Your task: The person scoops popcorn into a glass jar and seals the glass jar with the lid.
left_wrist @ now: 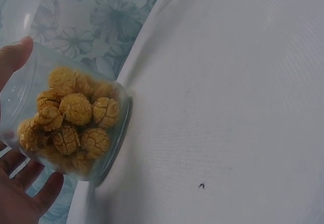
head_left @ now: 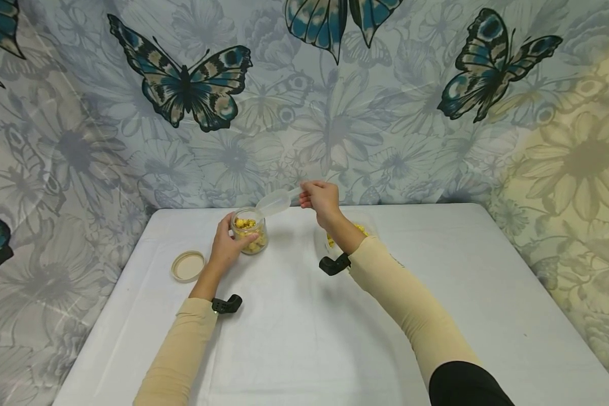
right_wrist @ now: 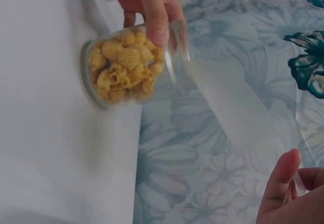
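Observation:
My left hand point(head_left: 226, 248) grips a clear glass jar point(left_wrist: 109, 159) around its side, thumb on the near face. Round golden popcorn point(left_wrist: 76, 108) fills much of the jar, which stands upright on the table without a lid. In my right hand point(head_left: 322, 201) the handle of a translucent white scoop point(head_left: 274, 203) is pinched between thumb and fingers. The scoop slants down to the left, its front edge right at the jar's mouth in the right wrist view. No popcorn shows in the scoop.
A round cream-rimmed lid point(head_left: 188, 266) lies on the white-covered table point(head_left: 284, 338), left of the jar. Behind my right forearm, more yellow popcorn point(head_left: 361, 229) sits in a clear container, partly hidden. Butterfly-printed cloth point(head_left: 335, 141) hangs at the table's back edge.

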`<state>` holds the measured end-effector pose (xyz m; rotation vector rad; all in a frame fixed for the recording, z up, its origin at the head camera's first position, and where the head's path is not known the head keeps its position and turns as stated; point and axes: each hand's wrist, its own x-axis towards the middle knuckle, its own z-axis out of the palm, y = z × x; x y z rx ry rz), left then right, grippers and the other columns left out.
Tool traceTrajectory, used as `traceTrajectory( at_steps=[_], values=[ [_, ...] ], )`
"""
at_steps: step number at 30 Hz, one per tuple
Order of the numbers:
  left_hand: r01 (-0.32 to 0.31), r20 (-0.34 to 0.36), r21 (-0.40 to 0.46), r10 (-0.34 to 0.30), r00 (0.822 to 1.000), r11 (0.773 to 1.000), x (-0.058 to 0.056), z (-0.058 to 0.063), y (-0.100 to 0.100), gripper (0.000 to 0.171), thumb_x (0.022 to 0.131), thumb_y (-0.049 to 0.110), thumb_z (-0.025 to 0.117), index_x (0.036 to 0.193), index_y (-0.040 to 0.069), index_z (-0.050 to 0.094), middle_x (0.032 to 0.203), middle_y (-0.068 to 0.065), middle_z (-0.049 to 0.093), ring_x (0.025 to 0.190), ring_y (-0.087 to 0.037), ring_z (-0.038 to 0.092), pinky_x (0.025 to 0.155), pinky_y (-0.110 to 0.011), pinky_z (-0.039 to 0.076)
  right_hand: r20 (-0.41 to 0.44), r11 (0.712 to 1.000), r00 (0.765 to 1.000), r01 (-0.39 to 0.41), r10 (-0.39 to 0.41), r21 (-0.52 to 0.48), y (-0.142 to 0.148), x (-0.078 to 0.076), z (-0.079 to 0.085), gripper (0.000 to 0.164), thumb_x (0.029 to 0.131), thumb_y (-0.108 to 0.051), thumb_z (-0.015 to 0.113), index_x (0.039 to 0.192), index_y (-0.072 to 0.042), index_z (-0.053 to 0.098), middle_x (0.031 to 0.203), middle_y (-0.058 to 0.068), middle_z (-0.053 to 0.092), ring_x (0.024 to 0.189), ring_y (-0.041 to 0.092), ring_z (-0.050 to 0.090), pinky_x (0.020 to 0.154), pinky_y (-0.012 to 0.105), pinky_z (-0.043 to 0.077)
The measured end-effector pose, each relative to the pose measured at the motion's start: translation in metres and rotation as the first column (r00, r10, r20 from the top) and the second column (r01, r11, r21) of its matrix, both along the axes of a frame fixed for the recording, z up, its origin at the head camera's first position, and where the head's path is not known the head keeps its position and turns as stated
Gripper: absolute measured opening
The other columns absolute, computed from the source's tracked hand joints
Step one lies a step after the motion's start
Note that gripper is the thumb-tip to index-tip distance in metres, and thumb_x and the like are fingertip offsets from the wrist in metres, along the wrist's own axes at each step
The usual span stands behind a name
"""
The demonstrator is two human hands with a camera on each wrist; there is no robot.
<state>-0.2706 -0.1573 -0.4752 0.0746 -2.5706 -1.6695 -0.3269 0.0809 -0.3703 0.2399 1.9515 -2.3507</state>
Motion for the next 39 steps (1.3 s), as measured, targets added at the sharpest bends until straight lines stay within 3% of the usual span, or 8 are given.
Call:
traceTrajectory(
  at_steps=[8,15,23,39],
  values=[
    [0.011,-0.002,0.012,-0.011,1.0,1.0,0.001,-0.002,-0.001,0.092,0.081,0.036,0.079,0.151,0.009,0.027,0.148,-0.016,0.035,0.136,-0.03,0.037,0.112,-0.051,0.036,0.018,1.0,1.0,0.0,0.0,-0.021,0.0,-0.001,-0.005,0.033,0.094,-0.008,0.061,0.118,0.014,0.061,0.061,0.001,0.06,0.047,0.008,0.057,0.047,0.017,0.051],
    [0.04,0.029,0.011,-0.041,0.999,0.999,-0.001,-0.004,-0.002,0.102,0.079,0.039,0.08,0.155,0.011,0.018,0.157,-0.013,0.029,0.145,-0.029,0.029,0.118,-0.049,0.03,0.024,1.0,1.0,0.009,-0.008,-0.024,0.001,0.0,-0.008,0.031,0.094,-0.008,0.06,0.116,0.013,0.061,0.063,0.001,0.06,0.049,0.008,0.058,0.048,0.017,0.052],
    [0.025,0.032,0.014,-0.025,0.999,1.0,-0.003,-0.006,-0.003,0.097,0.078,0.04,0.081,0.152,0.013,0.025,0.152,-0.012,0.037,0.142,-0.029,0.035,0.117,-0.049,0.031,0.044,0.999,0.999,0.001,0.001,-0.047,0.005,-0.001,-0.006,0.03,0.094,-0.008,0.06,0.117,0.012,0.061,0.068,0.005,0.062,0.049,0.008,0.059,0.049,0.017,0.052],
    [0.013,0.011,0.013,-0.014,1.0,1.0,-0.004,-0.007,0.0,0.096,0.079,0.041,0.08,0.153,0.014,0.025,0.153,-0.012,0.036,0.142,-0.03,0.035,0.116,-0.05,0.032,-0.022,0.992,0.999,-0.036,0.033,-0.12,0.025,0.009,0.003,0.031,0.096,-0.008,0.059,0.119,0.014,0.059,0.066,0.002,0.063,0.053,0.009,0.06,0.052,0.016,0.052]
  ],
)
